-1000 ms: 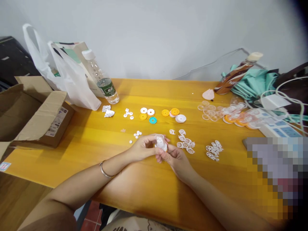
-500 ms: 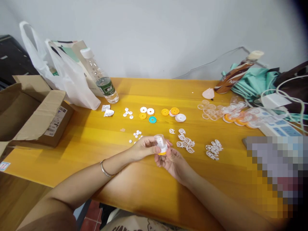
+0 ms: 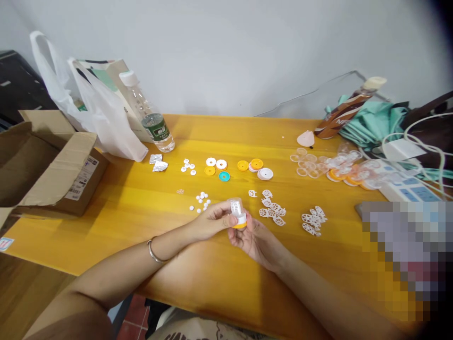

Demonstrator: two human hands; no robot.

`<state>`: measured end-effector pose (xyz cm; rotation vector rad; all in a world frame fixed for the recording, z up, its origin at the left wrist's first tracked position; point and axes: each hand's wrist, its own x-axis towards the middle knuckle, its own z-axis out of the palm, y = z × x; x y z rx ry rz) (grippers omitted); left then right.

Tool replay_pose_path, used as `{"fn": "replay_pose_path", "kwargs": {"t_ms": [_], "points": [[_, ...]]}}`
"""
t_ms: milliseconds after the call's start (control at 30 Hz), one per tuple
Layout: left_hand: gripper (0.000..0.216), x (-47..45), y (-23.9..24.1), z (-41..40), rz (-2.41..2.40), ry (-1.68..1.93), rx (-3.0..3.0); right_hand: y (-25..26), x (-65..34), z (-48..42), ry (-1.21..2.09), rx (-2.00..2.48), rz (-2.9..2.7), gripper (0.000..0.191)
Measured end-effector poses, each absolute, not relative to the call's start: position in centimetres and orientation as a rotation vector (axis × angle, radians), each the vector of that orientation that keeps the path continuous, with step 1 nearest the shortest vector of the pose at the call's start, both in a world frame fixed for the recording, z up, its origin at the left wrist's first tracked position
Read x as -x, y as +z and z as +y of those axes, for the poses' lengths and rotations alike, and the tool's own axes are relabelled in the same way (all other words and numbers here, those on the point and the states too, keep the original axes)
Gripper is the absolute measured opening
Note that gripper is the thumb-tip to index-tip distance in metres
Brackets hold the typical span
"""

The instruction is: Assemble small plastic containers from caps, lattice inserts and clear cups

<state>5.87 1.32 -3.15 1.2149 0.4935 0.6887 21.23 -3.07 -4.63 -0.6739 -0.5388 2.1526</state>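
Over the table's middle, a small clear plastic container [image 3: 236, 207] with a white and orange base is held up, a whitish piece showing inside it. My left hand [image 3: 216, 220] is closed on it from the left, thumb against the base. From the right, my right hand [image 3: 252, 237] grips the base with thumb and bent fingers. Left of the hands lie several small white round pieces [image 3: 203, 195]. White openwork plastic pieces [image 3: 272, 210] are to the right. Beyond the hands sit white, orange and blue discs [image 3: 224, 176] and a second disc group [image 3: 257, 164].
A cardboard box [image 3: 83, 189], a white plastic bag [image 3: 116, 137] and a water bottle [image 3: 158, 127] stand left. Clear round covers [image 3: 307, 167], a brown-labelled bottle [image 3: 345, 113] and a power strip [image 3: 410, 189] are right. Foil pieces [image 3: 160, 166] lie near the water bottle.
The clear container has tilted slightly and shows more of its side. My fingers have shifted a little around its base; both hands keep hold of it.
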Motion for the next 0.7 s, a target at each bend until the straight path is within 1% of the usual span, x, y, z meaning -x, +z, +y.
{"fn": "replay_pose_path", "kwargs": {"t_ms": [67,167,400,567,700], "points": [[0.04,-6.1,-2.9,1.3,0.509,0.737,-1.228,-4.7,-21.3,-3.0,2.112,0.684,-0.536,0.032],[0.041,-6.1,-2.6,1.2,0.561,0.792,-1.265,-4.8,-21.3,-3.0,2.055,0.733,-0.575,0.033],[0.036,-6.0,-2.6,1.1,0.561,0.777,-1.297,-4.9,-21.1,-2.9,1.895,0.781,-0.775,0.031],[0.032,-5.9,-3.0,1.0,0.616,0.851,-1.471,-4.1,-22.2,-2.0,1.765,0.801,-1.114,0.024],[0.039,-5.9,-4.0,0.6,0.588,0.903,-1.567,-3.4,-22.8,-1.6,1.544,0.873,-1.314,0.027]]}}
